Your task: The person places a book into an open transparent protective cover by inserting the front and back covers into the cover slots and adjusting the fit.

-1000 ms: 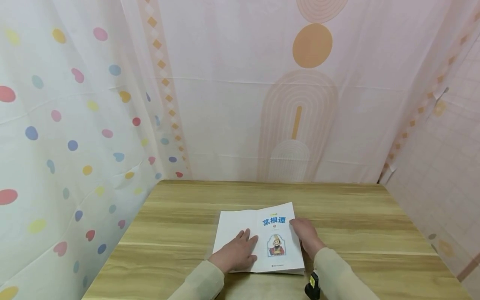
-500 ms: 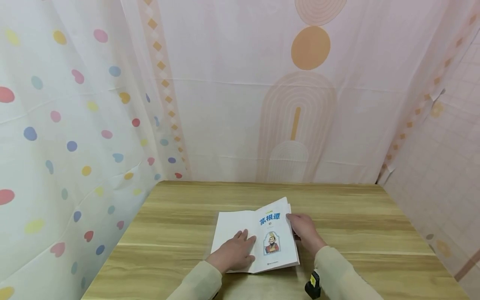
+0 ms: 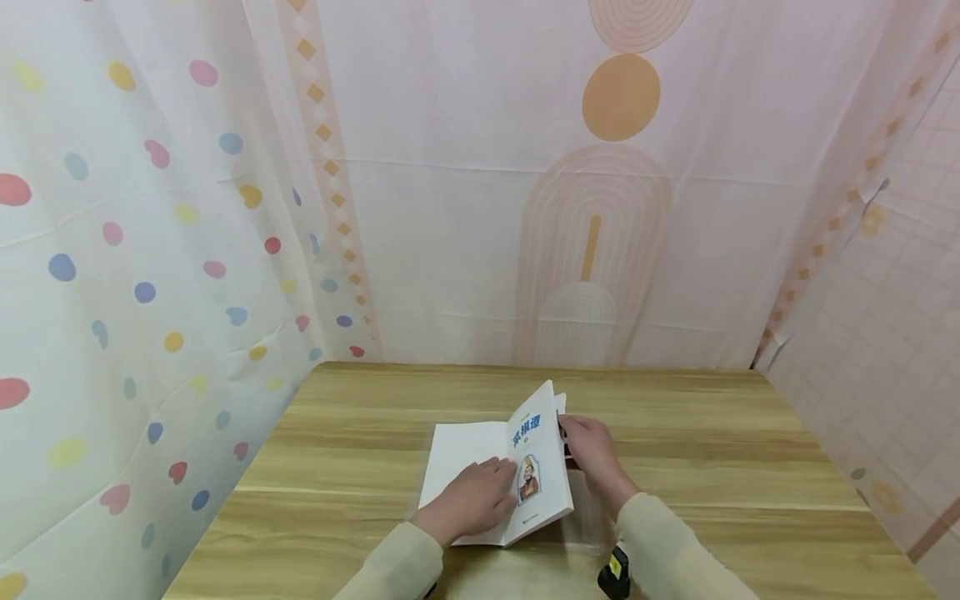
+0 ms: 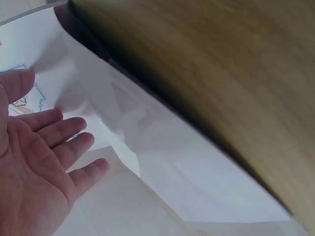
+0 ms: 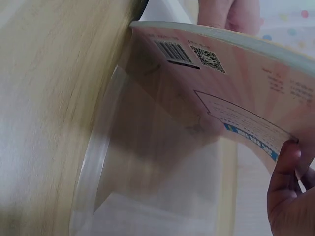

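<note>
A book [image 3: 543,492] lies open on the wooden table, its blank left leaf [image 3: 465,446] flat and its page block raised at a slant. Blue Chinese characters and a bearded figure show on the title page. My right hand [image 3: 596,454] grips the block's outer edge; in the right wrist view its thumb presses the pink back cover [image 5: 236,83] with barcode and QR code. Fingers extended, my left hand [image 3: 474,498] rests near the fold, touching the pages. A clear plastic sleeve flap [image 5: 147,167] spreads on the table beneath the raised back cover.
The wood-grain table [image 3: 712,450] reaches back to a pale patterned curtain [image 3: 450,250]. A dotted curtain [image 3: 172,292] hangs at the left, and a checked one [image 3: 885,350] at the right. A black device [image 3: 615,573] is strapped at the right wrist.
My right hand has lifted the book's page block and back cover off the table and tilted them leftward, uncovering the clear plastic flap. My left hand has stayed near the fold.
</note>
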The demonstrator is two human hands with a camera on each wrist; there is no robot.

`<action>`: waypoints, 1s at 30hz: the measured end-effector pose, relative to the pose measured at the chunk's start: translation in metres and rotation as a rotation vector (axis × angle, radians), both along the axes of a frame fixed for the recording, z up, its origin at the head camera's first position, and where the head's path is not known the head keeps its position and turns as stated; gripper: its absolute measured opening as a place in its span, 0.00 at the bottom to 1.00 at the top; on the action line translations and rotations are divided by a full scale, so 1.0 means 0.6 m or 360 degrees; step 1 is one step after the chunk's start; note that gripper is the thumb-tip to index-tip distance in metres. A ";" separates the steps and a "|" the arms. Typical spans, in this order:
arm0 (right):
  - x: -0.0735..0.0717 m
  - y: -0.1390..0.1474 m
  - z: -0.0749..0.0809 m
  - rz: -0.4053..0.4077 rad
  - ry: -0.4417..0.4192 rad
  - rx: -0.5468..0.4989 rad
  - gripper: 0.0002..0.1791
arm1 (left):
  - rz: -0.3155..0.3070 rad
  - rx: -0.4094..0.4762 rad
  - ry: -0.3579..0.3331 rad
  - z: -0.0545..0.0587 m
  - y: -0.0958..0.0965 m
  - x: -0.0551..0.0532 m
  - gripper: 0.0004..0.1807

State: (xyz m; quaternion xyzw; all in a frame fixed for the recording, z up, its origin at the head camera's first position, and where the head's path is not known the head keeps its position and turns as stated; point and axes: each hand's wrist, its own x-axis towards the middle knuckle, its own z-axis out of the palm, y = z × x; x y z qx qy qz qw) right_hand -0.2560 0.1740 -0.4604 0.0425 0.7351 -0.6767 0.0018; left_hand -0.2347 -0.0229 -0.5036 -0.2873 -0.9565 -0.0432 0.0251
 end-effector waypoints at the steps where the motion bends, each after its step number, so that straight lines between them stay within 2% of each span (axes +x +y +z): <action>1: 0.000 -0.003 0.000 0.0012 0.0012 -0.0019 0.23 | -0.0006 0.0020 -0.0003 0.001 0.000 0.000 0.28; 16: 0.000 -0.026 0.006 0.0113 0.0115 -0.0082 0.21 | -0.0060 0.0288 -0.0039 0.025 -0.011 -0.002 0.30; 22: 0.001 -0.036 0.008 0.0162 0.0123 -0.0128 0.29 | -0.0012 0.0405 -0.0147 0.034 -0.017 -0.002 0.30; 26: 0.001 -0.043 0.004 0.0251 0.0067 -0.0109 0.27 | 0.0032 0.0488 -0.0210 0.034 -0.021 -0.004 0.32; 30: 0.001 -0.047 -0.001 0.0349 0.0015 -0.0065 0.27 | 0.0070 0.0567 -0.0223 0.037 -0.024 -0.005 0.35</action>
